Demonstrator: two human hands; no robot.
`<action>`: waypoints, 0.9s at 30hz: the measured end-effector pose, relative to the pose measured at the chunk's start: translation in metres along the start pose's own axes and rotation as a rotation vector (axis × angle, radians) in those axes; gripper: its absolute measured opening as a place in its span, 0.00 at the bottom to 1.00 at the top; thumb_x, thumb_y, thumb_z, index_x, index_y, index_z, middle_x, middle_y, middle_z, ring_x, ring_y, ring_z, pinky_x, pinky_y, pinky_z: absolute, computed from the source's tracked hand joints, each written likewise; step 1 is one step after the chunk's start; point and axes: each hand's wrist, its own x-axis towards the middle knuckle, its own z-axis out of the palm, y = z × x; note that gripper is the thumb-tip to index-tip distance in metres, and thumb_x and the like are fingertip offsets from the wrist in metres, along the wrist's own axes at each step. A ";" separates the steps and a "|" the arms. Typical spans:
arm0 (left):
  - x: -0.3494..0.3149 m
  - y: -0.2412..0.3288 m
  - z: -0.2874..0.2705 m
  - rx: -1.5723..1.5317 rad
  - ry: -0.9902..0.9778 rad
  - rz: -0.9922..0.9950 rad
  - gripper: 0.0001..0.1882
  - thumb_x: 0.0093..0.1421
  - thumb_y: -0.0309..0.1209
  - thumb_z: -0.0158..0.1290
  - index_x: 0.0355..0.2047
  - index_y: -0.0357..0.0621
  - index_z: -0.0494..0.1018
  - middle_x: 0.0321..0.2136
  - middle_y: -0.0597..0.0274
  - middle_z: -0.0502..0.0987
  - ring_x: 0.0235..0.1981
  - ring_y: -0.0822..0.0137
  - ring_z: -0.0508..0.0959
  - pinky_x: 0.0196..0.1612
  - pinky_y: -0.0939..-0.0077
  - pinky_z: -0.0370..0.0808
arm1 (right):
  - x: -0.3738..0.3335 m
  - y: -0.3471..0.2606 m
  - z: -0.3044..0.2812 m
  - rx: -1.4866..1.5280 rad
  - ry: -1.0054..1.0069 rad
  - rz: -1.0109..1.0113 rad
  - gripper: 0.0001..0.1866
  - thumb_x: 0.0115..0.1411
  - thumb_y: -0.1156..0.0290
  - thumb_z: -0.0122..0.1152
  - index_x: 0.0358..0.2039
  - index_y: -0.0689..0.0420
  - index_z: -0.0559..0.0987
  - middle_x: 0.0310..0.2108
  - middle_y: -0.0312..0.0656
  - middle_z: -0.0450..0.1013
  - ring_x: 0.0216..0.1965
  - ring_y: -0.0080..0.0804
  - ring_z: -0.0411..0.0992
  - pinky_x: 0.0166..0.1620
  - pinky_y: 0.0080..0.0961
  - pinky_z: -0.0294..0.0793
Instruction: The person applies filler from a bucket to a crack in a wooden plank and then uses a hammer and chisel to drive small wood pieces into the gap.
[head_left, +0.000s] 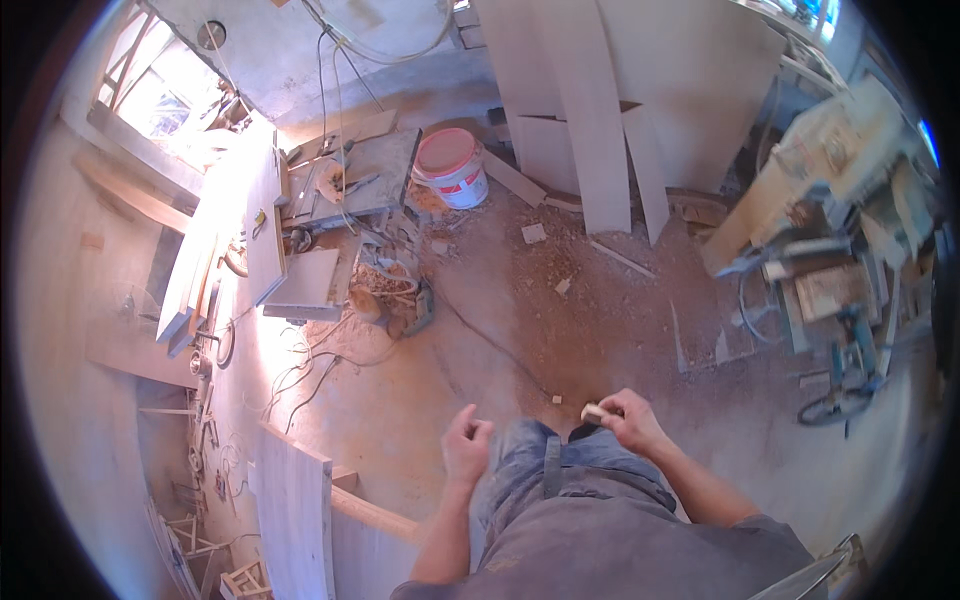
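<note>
My right hand (632, 422) is closed on a small pale block (594, 413) that looks like wood, held out in front of my thigh. My left hand (467, 447) is raised beside my left leg, its fingers loosely curled with a gap between thumb and forefinger. Nothing shows in it. Nearest to that hand is a low curved piece (375, 515) with a pale top edge, a little to its left.
Boards (255, 225) lean by a dusty work table (345, 185) at the far left. A white bucket with a red lid (447, 155) stands beside it. Tall panels (590, 110) lean at the back. Machinery (840, 260) fills the right. A cable (490, 345) crosses the debris-strewn floor.
</note>
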 end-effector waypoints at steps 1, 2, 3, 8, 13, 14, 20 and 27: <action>0.033 0.001 -0.009 0.022 0.066 0.009 0.24 0.61 0.27 0.60 0.56 0.27 0.73 0.26 0.64 0.80 0.28 0.76 0.77 0.35 0.77 0.75 | 0.036 -0.008 -0.006 0.064 0.041 0.024 0.11 0.55 0.74 0.68 0.41 0.59 0.83 0.37 0.47 0.77 0.41 0.39 0.77 0.45 0.33 0.77; 0.064 0.002 -0.015 0.024 0.102 0.010 0.24 0.62 0.27 0.59 0.56 0.25 0.73 0.27 0.63 0.80 0.28 0.76 0.77 0.35 0.77 0.75 | 0.074 -0.011 -0.009 0.078 0.069 0.022 0.12 0.55 0.75 0.68 0.41 0.60 0.83 0.38 0.46 0.77 0.40 0.38 0.78 0.45 0.32 0.77; 0.095 0.009 -0.018 0.024 0.138 -0.002 0.24 0.62 0.27 0.59 0.55 0.24 0.72 0.27 0.63 0.80 0.28 0.76 0.77 0.34 0.78 0.75 | 0.112 -0.014 -0.015 0.085 0.089 0.028 0.12 0.55 0.76 0.68 0.41 0.60 0.83 0.38 0.45 0.78 0.40 0.36 0.78 0.45 0.31 0.77; 0.288 0.004 0.005 -0.130 0.144 -0.118 0.24 0.63 0.24 0.58 0.57 0.22 0.70 0.29 0.60 0.81 0.28 0.74 0.79 0.34 0.78 0.76 | 0.297 -0.024 -0.018 0.149 0.167 0.174 0.13 0.53 0.75 0.69 0.40 0.60 0.84 0.37 0.42 0.80 0.38 0.32 0.79 0.44 0.28 0.78; 0.541 0.006 0.073 -0.583 0.070 -0.287 0.22 0.63 0.26 0.59 0.54 0.25 0.72 0.31 0.56 0.82 0.29 0.70 0.81 0.32 0.78 0.78 | 0.423 0.000 -0.019 -0.034 0.240 0.206 0.10 0.53 0.74 0.68 0.37 0.61 0.85 0.33 0.40 0.81 0.36 0.29 0.79 0.42 0.27 0.78; 0.603 0.009 0.086 -0.665 0.065 -0.314 0.20 0.64 0.27 0.58 0.53 0.25 0.72 0.32 0.56 0.82 0.30 0.69 0.81 0.33 0.77 0.78 | 0.444 -0.003 -0.021 0.024 0.272 0.390 0.09 0.53 0.74 0.67 0.36 0.61 0.85 0.31 0.39 0.81 0.35 0.27 0.78 0.41 0.27 0.77; 0.837 -0.046 0.165 -1.227 0.258 -0.775 0.18 0.69 0.32 0.52 0.52 0.28 0.70 0.46 0.45 0.78 0.46 0.53 0.80 0.48 0.65 0.80 | 0.506 -0.033 -0.028 -0.113 0.308 0.747 0.09 0.51 0.79 0.67 0.35 0.64 0.84 0.26 0.38 0.79 0.30 0.26 0.77 0.37 0.25 0.77; 0.967 -0.014 0.200 -1.524 0.374 -0.829 0.34 0.71 0.34 0.52 0.70 0.32 0.52 0.62 0.36 0.65 0.59 0.43 0.73 0.61 0.56 0.76 | 0.615 -0.103 -0.036 -0.223 0.286 0.782 0.11 0.52 0.81 0.68 0.37 0.64 0.82 0.30 0.39 0.79 0.29 0.25 0.76 0.36 0.24 0.77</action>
